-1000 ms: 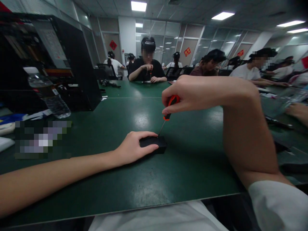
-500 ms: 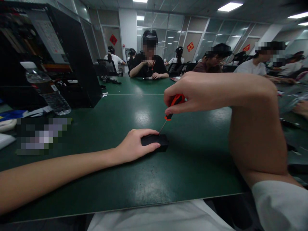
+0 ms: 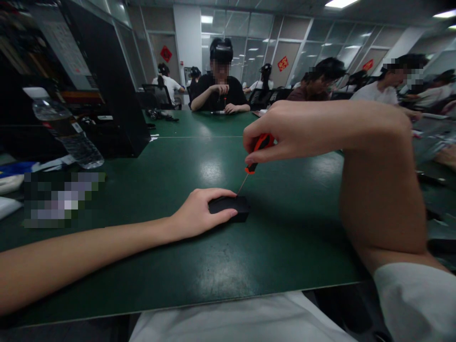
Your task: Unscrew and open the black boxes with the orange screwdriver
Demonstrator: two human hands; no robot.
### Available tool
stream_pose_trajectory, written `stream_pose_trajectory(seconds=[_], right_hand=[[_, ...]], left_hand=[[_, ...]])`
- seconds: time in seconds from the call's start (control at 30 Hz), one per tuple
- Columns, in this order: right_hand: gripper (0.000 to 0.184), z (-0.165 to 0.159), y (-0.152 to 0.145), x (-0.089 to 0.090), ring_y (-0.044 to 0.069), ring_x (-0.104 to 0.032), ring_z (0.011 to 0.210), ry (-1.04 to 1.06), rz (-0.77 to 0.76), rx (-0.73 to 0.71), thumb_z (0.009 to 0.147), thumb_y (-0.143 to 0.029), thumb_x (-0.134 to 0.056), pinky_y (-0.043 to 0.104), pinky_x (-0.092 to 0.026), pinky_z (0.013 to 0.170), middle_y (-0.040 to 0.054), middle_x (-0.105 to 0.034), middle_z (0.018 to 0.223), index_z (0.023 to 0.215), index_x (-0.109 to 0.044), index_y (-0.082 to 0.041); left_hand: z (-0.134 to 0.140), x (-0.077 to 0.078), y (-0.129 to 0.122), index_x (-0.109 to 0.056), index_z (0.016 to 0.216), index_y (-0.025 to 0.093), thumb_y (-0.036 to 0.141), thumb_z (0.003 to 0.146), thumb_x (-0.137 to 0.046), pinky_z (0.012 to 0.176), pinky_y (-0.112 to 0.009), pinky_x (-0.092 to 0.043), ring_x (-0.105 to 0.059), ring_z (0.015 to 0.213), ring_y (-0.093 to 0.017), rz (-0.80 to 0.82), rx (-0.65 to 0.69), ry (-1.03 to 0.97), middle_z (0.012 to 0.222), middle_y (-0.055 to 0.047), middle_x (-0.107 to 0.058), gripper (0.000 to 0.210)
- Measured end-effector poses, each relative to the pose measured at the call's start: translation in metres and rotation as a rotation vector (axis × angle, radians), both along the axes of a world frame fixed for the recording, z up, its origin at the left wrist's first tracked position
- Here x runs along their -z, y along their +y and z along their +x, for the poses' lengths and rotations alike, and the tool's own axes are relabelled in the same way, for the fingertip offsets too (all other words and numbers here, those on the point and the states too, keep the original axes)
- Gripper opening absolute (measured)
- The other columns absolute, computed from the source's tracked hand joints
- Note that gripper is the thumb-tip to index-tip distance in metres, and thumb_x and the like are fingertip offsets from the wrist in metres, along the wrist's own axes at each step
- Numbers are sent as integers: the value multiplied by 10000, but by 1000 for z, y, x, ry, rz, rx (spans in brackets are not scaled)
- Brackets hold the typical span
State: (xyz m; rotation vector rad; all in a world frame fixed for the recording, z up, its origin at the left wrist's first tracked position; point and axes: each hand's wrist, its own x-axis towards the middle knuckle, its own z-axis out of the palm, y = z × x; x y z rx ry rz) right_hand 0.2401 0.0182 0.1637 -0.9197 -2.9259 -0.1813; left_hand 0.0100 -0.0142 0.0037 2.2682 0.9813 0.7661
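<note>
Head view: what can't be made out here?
Screwdriver tip, head view: too small to tell what it meets.
Left end of the black block, head view: covered by the left hand.
Screwdriver's upper end, head view: covered by the right hand.
Bottle label, head view: too blurred to read.

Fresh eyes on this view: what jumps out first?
Probably the orange-and-black screwdriver, slanting down from the right hand near mid-picture, its tip at the black block that the left hand holds on the green table. Next, likely the clear bottle leaning at the left, and the person in black seated across the table.
</note>
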Motion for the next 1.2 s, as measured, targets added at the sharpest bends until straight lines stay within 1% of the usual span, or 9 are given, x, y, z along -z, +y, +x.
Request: stream_pose_trajectory(seconds=[0.13,0.27,0.37,0.57,0.7,0.87,1.03,1.13,1.2], right_hand=[[311,0,0,1,133,-610,666,4,-12,5,909,-495,-597,266,-398,621,-22,-688,707,896,-749,-224],[303,2,5,3,153,-624,712,25,30,23,893,-510,-613,274,-405,646,-20,-665,685,842,-737,-238],[297,3,11,6,163,-636,738,44,30,37,880,-515,-623,279,-408,661,-19,-646,675,828,-738,-246],[355,5,19,9,163,-619,689,67,70,10,856,-600,-613,283,-390,608,-21,-625,639,801,-737,-272],[382,6,19,10,172,-606,670,73,97,22,855,-621,-608,293,-376,593,-8,-628,625,799,-741,-267],[404,4,14,8,183,-613,683,-4,143,105,869,-633,-575,299,-377,616,-1,-657,655,828,-756,-273],[440,-5,2,1,181,-609,652,-119,138,242,918,-582,-514,309,-367,630,34,-707,725,841,-766,-229],[486,-7,0,-2,177,-603,639,-134,118,254,926,-597,-497,308,-362,628,56,-710,716,829,-767,-204],[508,-7,1,-1,175,-595,628,-123,120,251,917,-622,-495,304,-362,626,56,-703,692,809,-767,-208]], left_hand=[[0,1,0,-705,1211,205,398,866,-698,914,-324,-538,-707,1019,-233,5,1,0,1158,-41,-757,396],[0,1,1,-702,1216,208,404,870,-696,912,-321,-535,-706,1028,-233,12,6,1,1167,-40,-754,398],[-1,1,2,-700,1222,201,398,873,-697,913,-314,-530,-703,1034,-228,19,12,-1,1172,-40,-752,400],[0,1,2,-702,1219,199,396,876,-696,919,-318,-529,-704,1021,-226,22,17,-4,1163,-42,-754,395],[0,1,1,-705,1216,201,393,876,-695,912,-315,-533,-705,1013,-228,18,19,-8,1154,-41,-756,390],[0,0,1,-705,1214,195,384,876,-696,909,-314,-531,-703,1014,-226,18,21,-6,1156,-46,-754,387],[0,1,2,-702,1219,188,391,878,-694,905,-307,-531,-703,1007,-224,25,22,0,1146,-47,-755,397],[0,2,2,-700,1223,188,387,881,-692,910,-303,-527,-701,1022,-225,29,22,-4,1156,-47,-752,396],[0,2,2,-701,1220,188,379,879,-695,911,-303,-526,-701,1021,-223,28,25,-6,1156,-47,-752,391]])
